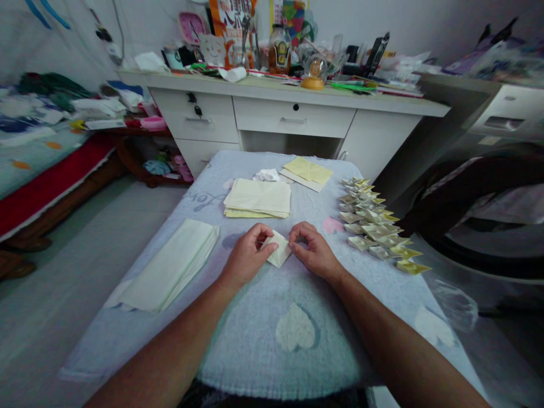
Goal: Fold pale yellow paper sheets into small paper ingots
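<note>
Between my two hands is a small folded paper (280,253), pale cream and roughly diamond-shaped, just above the cloth-covered table. My left hand (250,253) pinches its left corner between thumb and fingers. On the other side, my right hand (313,249) has its thumb and fingertips closed on the right corner. Beyond them lies a stack of cream and yellow paper sheets (257,197). Several folded paper boats (374,222) stand in rows to the right of my right hand. A long folded pile of pale paper (172,266) rests left of my left hand.
Yellow and cream sheets (309,171) and a crumpled white tissue (267,175) lie at the table's far side. Behind stands a cluttered white desk (293,118) with drawers. A washing machine (505,122) is at the right, a bed (46,164) at the left.
</note>
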Motion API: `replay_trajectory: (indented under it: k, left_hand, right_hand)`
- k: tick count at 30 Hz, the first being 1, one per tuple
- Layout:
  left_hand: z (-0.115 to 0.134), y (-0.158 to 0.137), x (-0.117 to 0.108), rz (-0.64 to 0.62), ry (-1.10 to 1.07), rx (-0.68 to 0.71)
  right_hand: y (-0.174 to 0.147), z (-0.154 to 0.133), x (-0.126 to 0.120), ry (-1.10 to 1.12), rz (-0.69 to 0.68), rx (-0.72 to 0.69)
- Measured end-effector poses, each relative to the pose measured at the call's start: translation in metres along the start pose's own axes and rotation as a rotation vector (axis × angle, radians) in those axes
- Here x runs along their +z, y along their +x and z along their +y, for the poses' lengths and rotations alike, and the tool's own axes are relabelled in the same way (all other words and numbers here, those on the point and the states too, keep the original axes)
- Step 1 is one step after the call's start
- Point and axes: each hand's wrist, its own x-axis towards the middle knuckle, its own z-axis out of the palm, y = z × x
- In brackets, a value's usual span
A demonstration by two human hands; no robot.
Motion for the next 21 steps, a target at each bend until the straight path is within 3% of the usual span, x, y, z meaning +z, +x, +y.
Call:
replay_trajectory:
  k: [10, 21]
  left_hand:
    - [0.0048, 0.0, -0.0032, -0.026, -0.047, -0.059]
    - [0.0015, -0.0004, -0.0017, 0.048, -0.054, -0.048]
  right_hand:
    - [-0.0011, -0.0007, -0.0044, -0.006, -0.084, 0.01]
    - [0.0004, -0.001, -0.0061, -0.074, -0.09, 0.011]
